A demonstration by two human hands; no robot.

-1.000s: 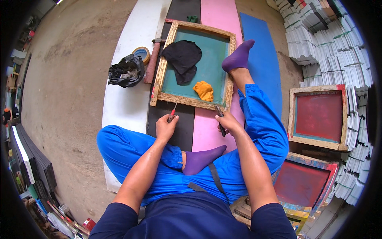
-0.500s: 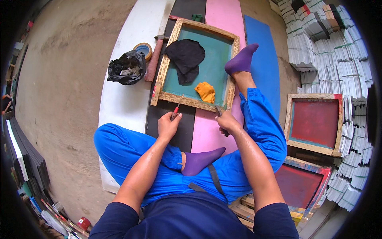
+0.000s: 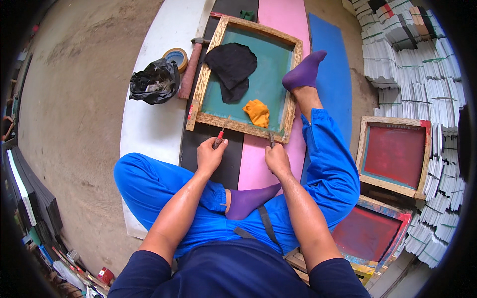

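Note:
A wooden-framed screen (image 3: 200, 84) with green mesh lies in front of me. My left hand (image 3: 210, 156) is closed round the red handle of a screwdriver (image 3: 220, 135), whose thin shaft points over the frame's near rail. My right hand (image 3: 278, 160) grips what look like dark pliers (image 3: 272, 140); their tip is at the near rail, close to its right corner, and the handles are mostly hidden in my fist. On the mesh rest a black cloth (image 3: 231, 67) and a crumpled orange cloth (image 3: 257, 113). My purple-socked foot (image 3: 304, 70) lies against the frame's right side.
Left of the frame lie a hammer (image 3: 191, 72) with a wrapped handle, a tape roll (image 3: 176, 58) and a black plastic bag (image 3: 155, 82). Two red-mesh screens (image 3: 392, 154) (image 3: 368, 231) stand at the right, beside stacked white paper bundles (image 3: 417, 74).
My right hand has shifted left and turned, so the pliers now point more straight at the near rail. My left hand stays nearly in place with the screwdriver.

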